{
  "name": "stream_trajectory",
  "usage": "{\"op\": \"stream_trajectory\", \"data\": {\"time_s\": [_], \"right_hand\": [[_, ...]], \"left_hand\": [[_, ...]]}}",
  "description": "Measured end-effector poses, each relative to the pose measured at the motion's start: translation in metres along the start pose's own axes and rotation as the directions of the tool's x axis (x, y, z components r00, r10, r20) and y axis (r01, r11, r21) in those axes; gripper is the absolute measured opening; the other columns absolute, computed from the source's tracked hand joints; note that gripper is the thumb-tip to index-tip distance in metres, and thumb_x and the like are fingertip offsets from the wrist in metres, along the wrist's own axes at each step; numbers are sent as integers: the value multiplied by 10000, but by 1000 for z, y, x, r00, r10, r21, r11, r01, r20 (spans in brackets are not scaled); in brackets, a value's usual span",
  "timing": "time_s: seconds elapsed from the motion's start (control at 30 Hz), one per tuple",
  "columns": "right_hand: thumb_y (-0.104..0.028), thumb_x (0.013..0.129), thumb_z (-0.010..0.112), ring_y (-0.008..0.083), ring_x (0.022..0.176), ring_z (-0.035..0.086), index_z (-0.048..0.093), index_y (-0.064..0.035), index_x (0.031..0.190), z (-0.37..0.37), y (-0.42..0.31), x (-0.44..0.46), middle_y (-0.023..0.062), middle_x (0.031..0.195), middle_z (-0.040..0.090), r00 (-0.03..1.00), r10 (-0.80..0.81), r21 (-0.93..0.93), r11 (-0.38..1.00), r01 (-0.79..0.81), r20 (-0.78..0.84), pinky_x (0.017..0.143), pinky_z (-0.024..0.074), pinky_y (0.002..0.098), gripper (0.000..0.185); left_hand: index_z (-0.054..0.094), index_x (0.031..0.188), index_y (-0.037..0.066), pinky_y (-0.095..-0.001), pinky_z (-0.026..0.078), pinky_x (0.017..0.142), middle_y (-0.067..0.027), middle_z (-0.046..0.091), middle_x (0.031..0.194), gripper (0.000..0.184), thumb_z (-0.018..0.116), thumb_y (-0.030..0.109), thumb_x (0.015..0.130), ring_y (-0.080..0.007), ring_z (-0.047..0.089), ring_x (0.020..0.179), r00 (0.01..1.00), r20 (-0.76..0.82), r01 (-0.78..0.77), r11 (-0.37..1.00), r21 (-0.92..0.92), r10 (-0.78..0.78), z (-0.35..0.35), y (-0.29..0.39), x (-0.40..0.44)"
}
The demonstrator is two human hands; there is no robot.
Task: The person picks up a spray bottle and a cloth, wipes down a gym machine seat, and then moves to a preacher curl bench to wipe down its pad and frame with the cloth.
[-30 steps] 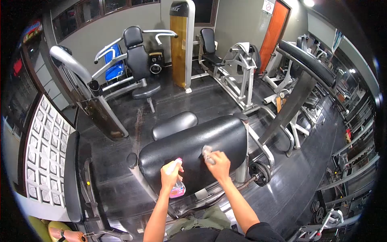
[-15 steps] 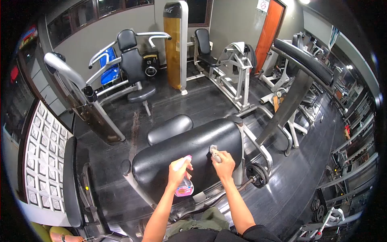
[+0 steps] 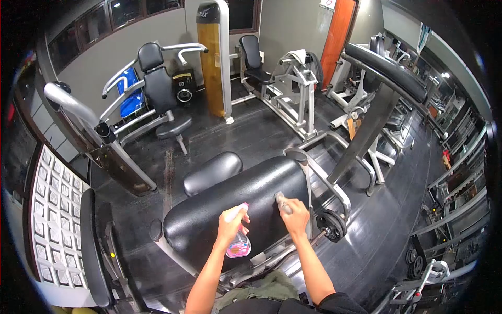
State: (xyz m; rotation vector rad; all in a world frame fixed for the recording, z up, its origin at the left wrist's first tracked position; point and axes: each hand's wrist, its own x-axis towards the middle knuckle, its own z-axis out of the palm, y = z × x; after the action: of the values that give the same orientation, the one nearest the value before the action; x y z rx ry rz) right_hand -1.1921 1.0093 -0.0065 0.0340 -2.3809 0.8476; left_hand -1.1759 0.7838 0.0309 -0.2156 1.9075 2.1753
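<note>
A wide black padded cushion [image 3: 204, 220] on a metal frame lies in front of me. My left hand [image 3: 229, 226] is wrapped round the neck of a spray bottle [image 3: 239, 247] with a pink label, held over the cushion's near side. Bunched in the fingers of my right hand [image 3: 296, 215] is a greyish cloth [image 3: 281, 199], which touches the cushion's top right of its middle. A smaller black pad [image 3: 213, 174] sits just beyond the cushion.
A seated press machine [image 3: 159, 89] stands at the back left, another machine [image 3: 303, 89] at the back. A slanted padded arm [image 3: 387, 73] rises at the right. Weight plates [image 3: 331, 225] sit low beside the cushion. A long black pad [image 3: 93, 246] stands at the left.
The view has turned so the room shifts left and slightly down. Over the cushion, my right hand with the cloth has moved to the right. The bottle stays in my left hand.
</note>
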Motion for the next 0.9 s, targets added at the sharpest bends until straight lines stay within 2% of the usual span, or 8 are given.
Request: {"op": "stream_trajectory", "data": {"time_s": [0.13,0.2,0.27,0.4,0.53,0.63,0.73,0.9], "right_hand": [[-109,679,776,249,788,624,740,-153,921,2,-18,4,15,870,675,1000,24,11,1000,-24,-14,705,513,361,248],[-58,651,758,254,800,632,742,-130,931,3,-22,-13,47,880,680,995,-46,103,994,36,94,716,511,365,290],[-49,609,765,233,770,621,746,-189,1016,-2,-25,-31,29,875,675,962,-184,133,978,159,200,692,516,352,431],[-68,598,763,211,784,619,742,-237,1015,-9,-16,-42,2,876,674,937,-196,139,977,162,289,682,525,331,450],[-101,659,769,242,802,630,750,-184,941,-3,5,-8,19,873,677,998,-40,47,998,38,56,724,517,363,295],[-120,676,767,251,814,632,748,-164,950,4,6,16,27,880,675,996,91,21,996,-90,-16,731,513,372,279],[-118,677,770,253,805,621,751,-163,973,10,0,15,28,880,670,1000,22,18,1000,-22,-22,733,505,371,300],[-101,630,789,213,782,607,742,-231,1047,-7,2,-22,-7,880,668,959,-198,123,977,175,205,691,515,341,439]], "left_hand": [[671,862,-3,-275,498,454,-85,653,713,351,607,331,953,-151,603,452,1000,6,11,1000,-4,-11,-1,1,-1],[669,855,-3,-278,500,457,-87,652,712,353,606,330,954,-154,603,451,1000,-1,12,1000,0,-12,0,2,-1],[669,854,-4,-278,500,458,-87,651,710,355,607,330,953,-153,603,452,1000,2,9,1000,4,-9,0,1,-1],[668,850,-12,-277,501,460,-88,648,702,371,612,341,950,-152,603,453,1000,3,0,1000,-5,0,0,0,0],[634,769,0,-306,524,453,-105,638,695,401,593,357,948,-163,585,421,999,-15,-42,999,19,42,3,3,-2],[635,770,0,-305,523,452,-106,637,694,404,598,362,944,-160,585,422,999,-21,-27,999,19,28,2,0,0],[637,773,-3,-302,522,450,-109,637,695,404,605,365,938,-158,584,421,999,-32,-25,999,20,26,1,-1,1],[675,858,-18,-275,494,433,-92,649,696,357,635,328,937,-146,589,431,996,-78,-50,999,15,51,4,-1,0]]}}
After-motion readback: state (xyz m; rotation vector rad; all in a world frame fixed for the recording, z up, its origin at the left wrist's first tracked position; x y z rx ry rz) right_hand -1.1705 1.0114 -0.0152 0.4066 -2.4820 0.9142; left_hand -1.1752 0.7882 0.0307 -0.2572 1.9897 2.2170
